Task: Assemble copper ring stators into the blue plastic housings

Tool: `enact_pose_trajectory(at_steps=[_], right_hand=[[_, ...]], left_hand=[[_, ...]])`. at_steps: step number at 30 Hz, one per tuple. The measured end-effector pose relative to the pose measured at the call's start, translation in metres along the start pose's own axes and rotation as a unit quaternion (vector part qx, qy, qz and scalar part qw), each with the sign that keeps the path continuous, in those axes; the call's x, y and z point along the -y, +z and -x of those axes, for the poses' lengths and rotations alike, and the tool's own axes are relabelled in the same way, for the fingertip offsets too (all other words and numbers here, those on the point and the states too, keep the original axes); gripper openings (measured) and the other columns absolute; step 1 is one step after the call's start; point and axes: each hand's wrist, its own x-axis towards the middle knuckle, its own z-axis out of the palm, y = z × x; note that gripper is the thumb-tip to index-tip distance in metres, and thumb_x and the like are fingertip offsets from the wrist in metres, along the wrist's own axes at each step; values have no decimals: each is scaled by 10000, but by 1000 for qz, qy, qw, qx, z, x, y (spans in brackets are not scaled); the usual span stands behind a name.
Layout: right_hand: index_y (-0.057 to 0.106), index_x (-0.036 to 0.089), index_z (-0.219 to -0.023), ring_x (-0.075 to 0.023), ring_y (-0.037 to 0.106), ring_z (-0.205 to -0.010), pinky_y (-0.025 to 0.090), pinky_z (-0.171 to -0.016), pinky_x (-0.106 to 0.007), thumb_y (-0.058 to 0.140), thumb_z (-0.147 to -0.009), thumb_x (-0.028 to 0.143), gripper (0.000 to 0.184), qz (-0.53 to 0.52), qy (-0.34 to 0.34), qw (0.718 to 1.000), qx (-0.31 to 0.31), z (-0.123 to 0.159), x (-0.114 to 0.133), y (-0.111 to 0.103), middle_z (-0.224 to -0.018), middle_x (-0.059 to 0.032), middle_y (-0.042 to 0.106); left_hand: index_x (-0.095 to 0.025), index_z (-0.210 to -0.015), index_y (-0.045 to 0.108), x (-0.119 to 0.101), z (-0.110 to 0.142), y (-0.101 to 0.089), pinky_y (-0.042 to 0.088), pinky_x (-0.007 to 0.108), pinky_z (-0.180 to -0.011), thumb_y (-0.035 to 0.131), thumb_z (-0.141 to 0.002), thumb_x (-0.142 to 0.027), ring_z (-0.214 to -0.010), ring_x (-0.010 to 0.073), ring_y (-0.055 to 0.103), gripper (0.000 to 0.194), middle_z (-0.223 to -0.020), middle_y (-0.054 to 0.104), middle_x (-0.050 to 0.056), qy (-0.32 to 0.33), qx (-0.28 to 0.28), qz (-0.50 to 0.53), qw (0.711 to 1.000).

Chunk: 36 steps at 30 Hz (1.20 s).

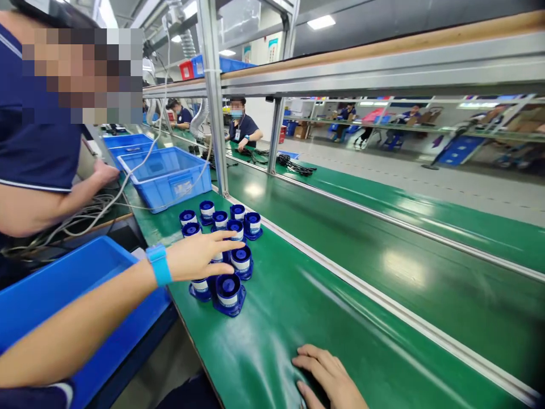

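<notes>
Several dark blue cylindrical parts (229, 289) with white label bands stand clustered on the green conveyor belt (361, 284). My left hand (200, 255), with a blue wristband (159, 264) on its wrist, reaches in from the left. Its fingers lie stretched out across the tops of the middle parts and hold nothing. My right hand (327, 378) rests flat on the belt at the bottom edge, fingers extended, well apart from the cluster. More of the parts (253, 222) stand just beyond my left fingertips.
A co-worker in a dark blue shirt stands close at the left, a hand (104, 170) on grey cables (85, 218). One blue bin (170, 176) sits behind the parts, another (63, 284) under my left arm. A metal post (215, 113) rises behind. Other workers sit farther along.
</notes>
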Motion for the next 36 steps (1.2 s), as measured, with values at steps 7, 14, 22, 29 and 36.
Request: enact_pose_trajectory(at_steps=[7,14,22,29,36], right_hand=[[634,300,-1161,-167,665,-1090,554,-958,-305,567,-985,316,188,-52,60,995,56,-6,5,-4,-1194,-25,677],[595,319,-1218,-202,592,-1187,467,-1082,-431,482,-1023,355,228,-114,131,978,112,-5,10,-4,-1277,-37,620],[590,341,-1246,-194,608,-1189,469,-1083,-408,489,-1024,380,247,-99,121,982,108,-2,9,-4,-1291,-42,620],[621,297,-1222,-175,653,-1124,522,-1006,-309,550,-990,312,244,-69,69,993,63,-2,8,-7,-1232,-55,659],[682,273,-1166,-183,695,-1077,585,-916,-274,583,-988,372,227,-18,33,999,37,1,-3,-1,-1189,-72,702]], left_hand=[[-424,-1536,356,38,-18,28,-21,723,-1196,755,-741,-668,-1538,453,101,923,-1676,218,52,227,104,28,968],[-393,-1578,269,-2,-41,69,51,747,-1194,478,-892,-745,-1549,428,76,799,-1671,232,52,54,41,50,996],[-382,-1553,342,-77,-106,88,49,758,-1192,376,-879,-797,-1559,398,68,792,-1659,273,24,-109,-39,64,991],[-252,-1514,440,-61,-160,94,-10,808,-1148,387,-881,-758,-1544,453,60,812,-1642,306,109,-197,-76,80,974],[-312,-1611,162,-37,-133,62,108,709,-1209,227,-947,-739,-1561,390,61,793,-1703,84,67,-182,-106,110,971]])
